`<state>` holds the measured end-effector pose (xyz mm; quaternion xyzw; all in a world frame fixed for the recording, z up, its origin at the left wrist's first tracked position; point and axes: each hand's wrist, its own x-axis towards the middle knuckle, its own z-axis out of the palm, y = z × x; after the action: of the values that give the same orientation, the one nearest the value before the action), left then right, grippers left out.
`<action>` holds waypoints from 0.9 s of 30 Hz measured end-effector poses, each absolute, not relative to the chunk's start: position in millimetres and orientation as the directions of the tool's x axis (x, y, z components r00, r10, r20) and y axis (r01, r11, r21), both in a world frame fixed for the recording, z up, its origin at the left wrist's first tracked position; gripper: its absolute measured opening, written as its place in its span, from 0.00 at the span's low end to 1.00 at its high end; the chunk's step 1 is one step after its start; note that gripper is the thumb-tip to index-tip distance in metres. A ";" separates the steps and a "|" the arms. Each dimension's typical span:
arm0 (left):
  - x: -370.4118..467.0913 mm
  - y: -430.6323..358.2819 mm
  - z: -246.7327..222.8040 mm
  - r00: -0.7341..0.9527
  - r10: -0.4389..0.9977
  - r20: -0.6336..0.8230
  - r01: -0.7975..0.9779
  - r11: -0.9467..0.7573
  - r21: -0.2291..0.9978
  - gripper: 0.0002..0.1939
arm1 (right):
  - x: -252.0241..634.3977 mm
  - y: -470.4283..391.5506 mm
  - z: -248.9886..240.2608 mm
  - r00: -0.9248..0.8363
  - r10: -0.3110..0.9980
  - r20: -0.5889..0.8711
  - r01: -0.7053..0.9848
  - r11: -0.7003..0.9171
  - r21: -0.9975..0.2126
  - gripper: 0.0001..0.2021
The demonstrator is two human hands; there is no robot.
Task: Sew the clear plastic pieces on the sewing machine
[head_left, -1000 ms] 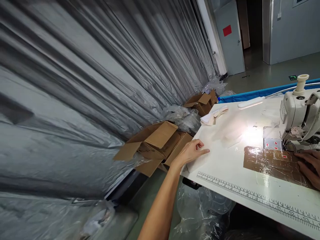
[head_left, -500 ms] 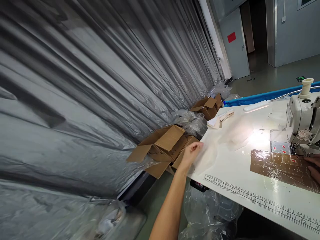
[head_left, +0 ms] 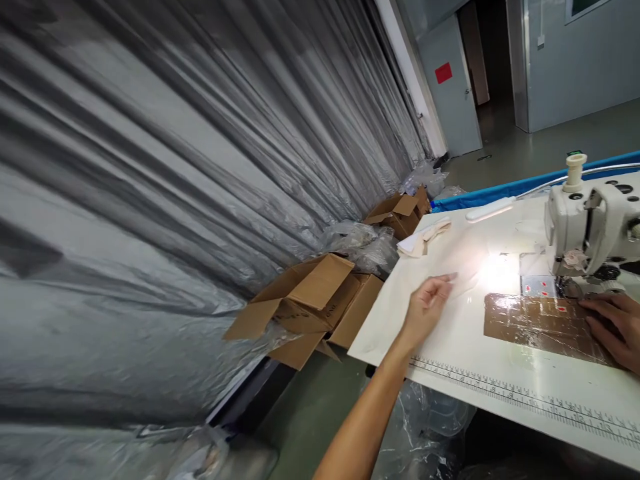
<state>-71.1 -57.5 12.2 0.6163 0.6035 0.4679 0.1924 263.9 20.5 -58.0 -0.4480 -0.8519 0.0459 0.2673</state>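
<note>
On the right side of the white table (head_left: 465, 357), a brown panel (head_left: 530, 327) lies flat at the near side of a sewing machine (head_left: 556, 227), reaching up to its presser area. Glossy clear film or tape covers the panel, wrinkled and creased, catching bright streaks of light; its left edge is cut straight, and one small red-marked sticker (head_left: 562, 309) sits near its far edge. Just beyond it, a metal plate (head_left: 531, 280) carries more red marks.

Left of the machine, a sheer pale cloth (head_left: 463, 257) lies spread on the tabletop, so thin that the white surface shows through; its outline melts into the glare toward the right, so its full shape is hard to make out.

The left hand (head_left: 427, 308) is at the near left of this cloth, fingers curled in and thumb and forefinger brought close together by its edge; whether they pinch any of it, I cannot tell. The right hand (head_left: 614, 327) rests on the right end of the brown panel, loosely open, fingers pointing left toward the presser area.

Farther off, at the table's far left edge, lies a folded cream cloth (head_left: 424, 239), with a slim white lamp (head_left: 490, 209) to its right.
</note>
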 end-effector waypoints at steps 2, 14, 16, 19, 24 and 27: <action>-32.4 -57.9 2.6 0.098 0.927 0.363 0.612 -0.344 0.713 0.15 | 262.8 17.2 -49.2 -0.503 0.760 0.412 0.693 0.639 -0.333 0.19; 37.4 -50.5 -3.6 0.668 0.606 0.432 0.494 -0.795 0.351 0.15 | 261.3 13.4 -36.0 -0.528 0.764 0.372 0.663 0.644 -0.381 0.14; 23.3 -33.8 6.2 0.594 0.679 0.432 0.554 -0.734 0.392 0.13 | 261.0 13.0 -34.8 -0.529 0.770 0.358 0.665 0.637 -0.388 0.14; 9.8 -13.2 11.6 0.527 0.768 0.364 0.636 -0.641 0.430 0.13 | 260.8 13.2 -34.2 -0.534 0.776 0.335 0.664 0.630 -0.402 0.15; 11.6 -1.3 5.2 0.609 0.781 0.137 0.658 -0.594 0.463 0.10 | 261.2 14.4 -28.3 -0.520 0.786 0.333 0.611 0.616 -0.498 0.14; 8.7 2.0 7.1 0.541 0.827 0.151 0.699 -0.542 0.466 0.08 | 261.4 12.7 -17.3 -0.457 0.830 0.320 0.505 0.538 -0.675 0.14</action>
<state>8.7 2.0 7.1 0.8595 0.4438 0.1801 0.1783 261.4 12.7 -17.3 -0.4091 -0.8156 0.2518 0.3224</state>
